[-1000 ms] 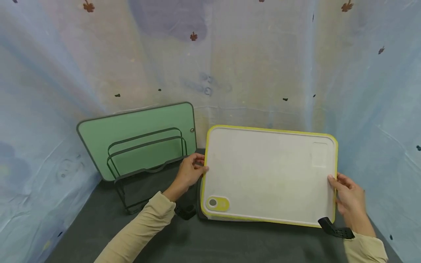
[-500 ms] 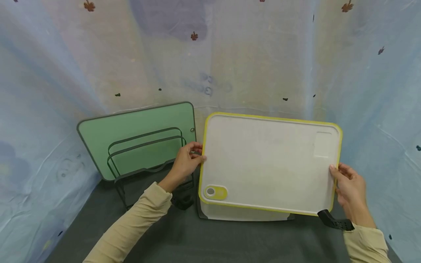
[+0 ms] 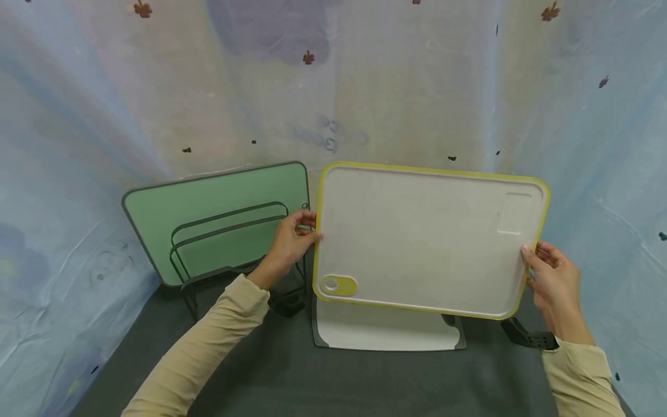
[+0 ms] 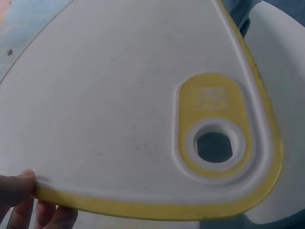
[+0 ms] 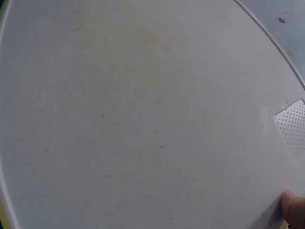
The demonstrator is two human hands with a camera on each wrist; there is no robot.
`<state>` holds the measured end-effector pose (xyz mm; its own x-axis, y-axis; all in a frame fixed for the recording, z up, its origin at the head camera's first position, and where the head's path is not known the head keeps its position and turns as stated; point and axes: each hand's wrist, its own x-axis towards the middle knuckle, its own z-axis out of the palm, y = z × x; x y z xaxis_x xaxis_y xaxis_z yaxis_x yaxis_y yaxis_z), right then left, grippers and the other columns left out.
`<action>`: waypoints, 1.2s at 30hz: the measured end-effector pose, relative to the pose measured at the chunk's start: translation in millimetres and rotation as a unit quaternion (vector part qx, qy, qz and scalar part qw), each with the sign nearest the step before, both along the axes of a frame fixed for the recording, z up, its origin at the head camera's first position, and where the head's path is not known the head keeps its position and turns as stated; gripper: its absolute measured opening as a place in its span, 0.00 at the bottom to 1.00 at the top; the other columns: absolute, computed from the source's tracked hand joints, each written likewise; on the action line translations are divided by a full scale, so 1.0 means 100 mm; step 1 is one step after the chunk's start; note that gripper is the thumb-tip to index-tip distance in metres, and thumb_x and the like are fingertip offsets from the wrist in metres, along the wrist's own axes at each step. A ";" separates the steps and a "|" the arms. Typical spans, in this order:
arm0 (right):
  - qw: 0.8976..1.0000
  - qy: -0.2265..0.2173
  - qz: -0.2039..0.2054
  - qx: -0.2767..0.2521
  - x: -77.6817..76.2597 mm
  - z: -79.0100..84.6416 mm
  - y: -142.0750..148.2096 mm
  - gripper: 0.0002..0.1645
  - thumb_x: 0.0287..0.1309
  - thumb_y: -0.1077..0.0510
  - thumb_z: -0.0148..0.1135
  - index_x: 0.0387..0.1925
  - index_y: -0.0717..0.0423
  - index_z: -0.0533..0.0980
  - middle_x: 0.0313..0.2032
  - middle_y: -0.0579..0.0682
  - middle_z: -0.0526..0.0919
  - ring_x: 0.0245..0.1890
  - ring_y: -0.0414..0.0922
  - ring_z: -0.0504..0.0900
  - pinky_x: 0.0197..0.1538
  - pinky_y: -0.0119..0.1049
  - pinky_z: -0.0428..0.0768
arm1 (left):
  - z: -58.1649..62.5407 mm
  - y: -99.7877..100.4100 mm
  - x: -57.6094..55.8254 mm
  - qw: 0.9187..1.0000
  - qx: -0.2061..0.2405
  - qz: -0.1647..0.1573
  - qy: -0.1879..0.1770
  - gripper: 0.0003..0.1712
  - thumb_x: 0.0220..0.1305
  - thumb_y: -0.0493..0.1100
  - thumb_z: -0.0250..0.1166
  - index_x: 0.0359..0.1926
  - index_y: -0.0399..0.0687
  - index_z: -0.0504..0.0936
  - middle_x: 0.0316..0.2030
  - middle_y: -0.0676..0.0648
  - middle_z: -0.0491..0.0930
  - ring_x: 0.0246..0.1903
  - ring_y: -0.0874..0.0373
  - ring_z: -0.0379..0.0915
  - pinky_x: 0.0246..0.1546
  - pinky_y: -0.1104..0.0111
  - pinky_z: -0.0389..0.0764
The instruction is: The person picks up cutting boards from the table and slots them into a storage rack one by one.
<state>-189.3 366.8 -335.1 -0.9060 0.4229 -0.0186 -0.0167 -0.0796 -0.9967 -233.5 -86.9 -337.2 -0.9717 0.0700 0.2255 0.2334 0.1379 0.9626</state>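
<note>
A white cutting board with a yellow rim (image 3: 417, 243) is held up and tilted between my two hands. My left hand (image 3: 289, 240) pinches its left edge, thumb on the front face and fingers behind. At the opposite edge my right hand (image 3: 556, 284) grips it the same way. A yellow tab with a round hole (image 4: 214, 129) marks the lower left corner, and a small dotted grater patch (image 5: 293, 131) lies near the right edge. Beneath, a second white cutting board with grey corners (image 3: 385, 330) lies on the dark table, partly hidden by the raised one.
A black wire rack (image 3: 229, 269) stands at the left, with a green cutting board (image 3: 219, 188) upright in it. The dark tabletop (image 3: 375, 382) runs to patterned curtains (image 3: 406, 104) at the back and sides.
Both hands have raised the yellow-rimmed cutting board up and away from the grey-cornered one, uncovering more of that lower board. The rack and green board have stayed put.
</note>
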 end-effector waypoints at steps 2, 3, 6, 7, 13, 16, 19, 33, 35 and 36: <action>1.000 0.010 0.001 -0.004 -0.03 0.03 -0.01 0.19 0.57 0.51 0.68 0.48 0.45 0.73 0.43 0.41 0.70 0.39 0.36 0.70 0.28 0.28 0.71 | 0.02 -0.02 -0.03 1.000 0.003 0.003 0.002 0.19 0.61 0.27 0.65 0.53 0.34 0.75 0.43 0.40 0.76 0.39 0.49 0.77 0.32 0.65 0.82; 1.000 0.015 0.001 -0.004 -0.04 0.05 -0.02 0.18 0.57 0.52 0.69 0.48 0.46 0.74 0.43 0.41 0.70 0.39 0.37 0.70 0.28 0.28 0.71 | 0.02 -0.02 -0.05 1.000 0.006 0.005 0.003 0.19 0.61 0.27 0.65 0.53 0.34 0.75 0.43 0.40 0.76 0.38 0.49 0.77 0.32 0.65 0.81; 1.000 0.024 0.003 -0.014 -0.09 0.11 -0.05 0.19 0.56 0.53 0.69 0.48 0.48 0.74 0.42 0.42 0.70 0.39 0.38 0.70 0.27 0.29 0.71 | 0.06 -0.05 -0.09 1.000 0.014 0.007 0.004 0.18 0.61 0.27 0.65 0.53 0.34 0.75 0.43 0.40 0.76 0.37 0.51 0.78 0.33 0.64 0.82; 1.000 0.025 0.003 -0.015 -0.11 0.13 -0.06 0.19 0.56 0.53 0.69 0.48 0.49 0.74 0.42 0.42 0.70 0.39 0.38 0.70 0.27 0.29 0.72 | 0.07 -0.05 -0.10 1.000 0.016 0.007 0.004 0.18 0.61 0.27 0.65 0.53 0.33 0.75 0.43 0.40 0.76 0.36 0.51 0.78 0.34 0.63 0.82; 0.999 0.031 0.008 0.000 -0.18 0.23 -0.12 0.22 0.55 0.52 0.70 0.50 0.50 0.73 0.44 0.43 0.71 0.40 0.38 0.71 0.28 0.28 0.73 | 0.14 -0.12 -0.17 1.000 0.023 0.007 0.013 0.18 0.61 0.28 0.66 0.52 0.34 0.75 0.43 0.41 0.76 0.35 0.53 0.77 0.38 0.60 0.82; 0.999 0.041 0.007 0.003 -0.22 0.28 -0.15 0.22 0.55 0.53 0.70 0.50 0.51 0.73 0.43 0.43 0.71 0.39 0.38 0.72 0.29 0.27 0.73 | 0.17 -0.15 -0.20 0.999 0.021 0.009 0.025 0.17 0.61 0.28 0.65 0.51 0.33 0.75 0.43 0.40 0.76 0.35 0.52 0.77 0.37 0.61 0.83; 0.999 0.050 0.005 0.007 -0.25 0.32 -0.18 0.22 0.55 0.52 0.70 0.49 0.52 0.74 0.42 0.44 0.71 0.39 0.38 0.72 0.29 0.26 0.73 | 0.20 -0.16 -0.22 0.999 0.021 0.012 0.030 0.17 0.61 0.28 0.65 0.51 0.33 0.75 0.43 0.39 0.76 0.36 0.51 0.77 0.38 0.60 0.82; 0.997 0.078 -0.008 -0.015 -0.45 0.47 -0.24 0.17 0.55 0.57 0.70 0.45 0.53 0.75 0.41 0.45 0.73 0.38 0.37 0.73 0.30 0.25 0.75 | 0.31 -0.22 -0.32 0.998 0.016 0.023 0.050 0.17 0.61 0.29 0.66 0.52 0.35 0.75 0.44 0.40 0.76 0.38 0.50 0.76 0.38 0.64 0.81; 0.996 0.085 -0.007 -0.021 -0.47 0.49 -0.25 0.16 0.55 0.59 0.70 0.45 0.54 0.75 0.40 0.45 0.73 0.38 0.37 0.73 0.30 0.25 0.76 | 0.33 -0.22 -0.33 0.998 0.007 0.025 0.055 0.17 0.62 0.30 0.66 0.52 0.35 0.75 0.45 0.40 0.76 0.38 0.49 0.76 0.38 0.65 0.81; 0.996 0.087 -0.006 -0.020 -0.48 0.50 -0.25 0.16 0.55 0.59 0.70 0.44 0.54 0.75 0.40 0.45 0.73 0.37 0.37 0.73 0.30 0.25 0.76 | 0.34 -0.23 -0.34 0.998 0.003 0.027 0.057 0.17 0.62 0.30 0.66 0.51 0.36 0.75 0.45 0.40 0.76 0.38 0.49 0.77 0.37 0.65 0.81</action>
